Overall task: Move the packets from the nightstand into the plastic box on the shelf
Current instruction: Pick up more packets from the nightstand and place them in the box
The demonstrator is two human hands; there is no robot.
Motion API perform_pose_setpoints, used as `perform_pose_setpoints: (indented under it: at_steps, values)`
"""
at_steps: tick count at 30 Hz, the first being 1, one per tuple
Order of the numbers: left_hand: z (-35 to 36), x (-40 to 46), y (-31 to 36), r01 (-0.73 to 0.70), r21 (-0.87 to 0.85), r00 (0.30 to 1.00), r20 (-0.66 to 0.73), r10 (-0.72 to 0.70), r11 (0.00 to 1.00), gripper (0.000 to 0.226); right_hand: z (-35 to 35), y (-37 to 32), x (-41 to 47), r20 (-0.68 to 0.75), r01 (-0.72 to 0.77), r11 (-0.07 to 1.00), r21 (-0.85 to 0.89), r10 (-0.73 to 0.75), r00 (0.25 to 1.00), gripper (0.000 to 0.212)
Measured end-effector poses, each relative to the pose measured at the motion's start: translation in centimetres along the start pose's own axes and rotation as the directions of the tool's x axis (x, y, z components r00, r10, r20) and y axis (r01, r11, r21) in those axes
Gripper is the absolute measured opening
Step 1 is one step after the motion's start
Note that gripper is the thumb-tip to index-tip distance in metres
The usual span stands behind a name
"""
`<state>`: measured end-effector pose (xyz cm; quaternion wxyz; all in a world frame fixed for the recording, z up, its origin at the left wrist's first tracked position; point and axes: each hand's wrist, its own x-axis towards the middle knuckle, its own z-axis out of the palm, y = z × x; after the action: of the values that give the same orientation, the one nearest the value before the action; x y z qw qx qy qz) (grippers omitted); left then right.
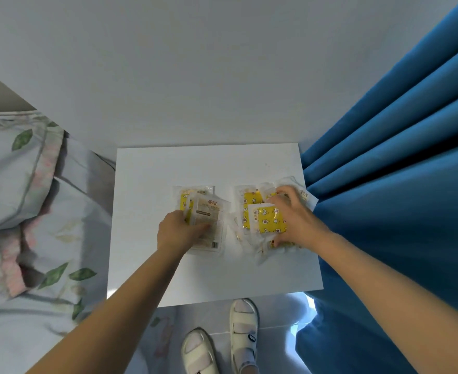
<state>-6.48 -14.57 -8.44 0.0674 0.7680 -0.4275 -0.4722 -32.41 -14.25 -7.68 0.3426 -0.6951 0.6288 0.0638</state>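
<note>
Several yellow-and-clear packets lie in two heaps on the white nightstand (147, 184). The left heap (209, 211) holds two overlapping packets; my left hand (179, 230) grips its near left edge, thumb on top. The right heap (252, 209) is a looser pile near the nightstand's right edge. My right hand (295, 214) spans that pile, fingers curled over its far side and thumb under the near side, holding a yellow starred packet (271, 221). The plastic box and the shelf are out of view.
A blue curtain (398, 184) hangs against the nightstand's right side. A bed with leaf-patterned bedding (28, 198) lies to the left. A grey wall (195, 76) stands behind. My feet in white sandals (222, 338) stand on the floor in front.
</note>
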Motion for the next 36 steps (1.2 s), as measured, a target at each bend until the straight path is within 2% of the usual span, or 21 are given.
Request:
perform_pose_setpoints:
  at_steps: [1,3,5,8,11,12,14,16,18,20,22,25,28,31,33,36]
  values:
    - [0.0,-0.5,-0.6,0.024,-0.161,0.999,0.026,-0.02,0.987,0.025,0.2,0.1,-0.1,-0.018,-0.02,0.998,0.063,0.021,1.0,0.094]
    - [-0.1,-1.7,-1.4,0.106,-0.437,0.993,0.091,-0.074,0.893,0.021,0.6,-0.3,-0.4,-0.063,-0.066,0.978,0.197,0.08,0.995,0.094]
    - [0.1,-2.8,-2.0,0.172,-0.598,0.984,0.139,-0.11,0.783,0.024,0.9,-0.9,-0.7,-0.119,-0.083,0.933,0.35,0.132,0.984,0.091]
    - [0.3,-4.0,-2.4,0.232,-0.709,0.97,0.215,-0.109,0.665,0.022,1.3,-2.5,-1.4,-0.207,-0.025,0.741,0.671,0.219,0.953,0.069]
    - [0.3,-4.6,-2.2,0.335,-0.782,0.939,0.323,-0.117,0.526,0.024,2.4,-3.9,-1.8,-0.276,0.056,0.548,0.835,0.328,0.903,0.038]
    - [0.3,-4.7,-2.0,0.36,-0.797,0.928,0.358,-0.102,0.485,0.025,2.7,-4.2,-1.8,-0.278,0.059,0.497,0.866,0.38,0.882,0.035]
    - [0.2,-5.0,-1.7,0.384,-0.813,0.912,0.407,-0.043,0.438,0.027,3.1,-4.8,-1.5,-0.23,0.04,0.378,0.925,0.474,0.85,0.042]
    - [0.0,-5.3,-1.4,0.372,-0.813,0.908,0.419,0.008,0.449,0.027,3.1,-5.1,-1.1,-0.145,0.022,0.234,0.972,0.524,0.84,0.044]
    - [0.1,-5.5,-1.1,0.298,-0.78,0.93,0.366,0.015,0.55,0.023,2.7,-5.2,-1.0,-0.014,-0.008,0.041,0.999,0.514,0.857,0.043]
    - [0.4,-5.4,-0.7,0.206,-0.718,0.959,0.283,0.008,0.665,0.019,2.0,-5.1,-1.1,0.11,-0.041,-0.165,0.986,0.436,0.893,0.04]
    - [0.7,-5.3,-0.3,0.161,-0.699,0.97,0.244,0.02,0.697,0.018,1.4,-4.9,-1.4,0.155,-0.056,-0.273,0.96,0.358,0.921,0.039]
    - [0.9,-5.3,0.5,0.194,-0.75,0.954,0.296,0.058,0.632,0.02,1.1,-4.8,-1.9,0.188,-0.086,-0.317,0.944,0.305,0.934,0.039]
    - [1.3,-5.2,1.1,0.234,-0.793,0.922,0.364,0.13,0.562,0.025,1.4,-5.0,-2.3,0.241,-0.17,-0.299,0.939,0.216,0.946,0.032]
    - [1.5,-5.2,1.4,0.237,-0.813,0.914,0.373,0.162,0.532,0.026,1.8,-5.2,-2.6,0.223,-0.17,-0.275,0.946,0.173,0.96,0.025]
    - [1.6,-5.4,1.2,0.234,-0.79,0.908,0.386,0.162,0.567,0.021,1.7,-4.9,-2.7,0.218,-0.189,-0.18,0.965,0.161,0.963,0.02]
    - [2.0,-5.8,0.8,0.228,-0.739,0.898,0.412,0.157,0.634,0.022,0.6,-4.1,-2.7,0.251,-0.265,0.095,0.96,0.135,0.958,0.029]
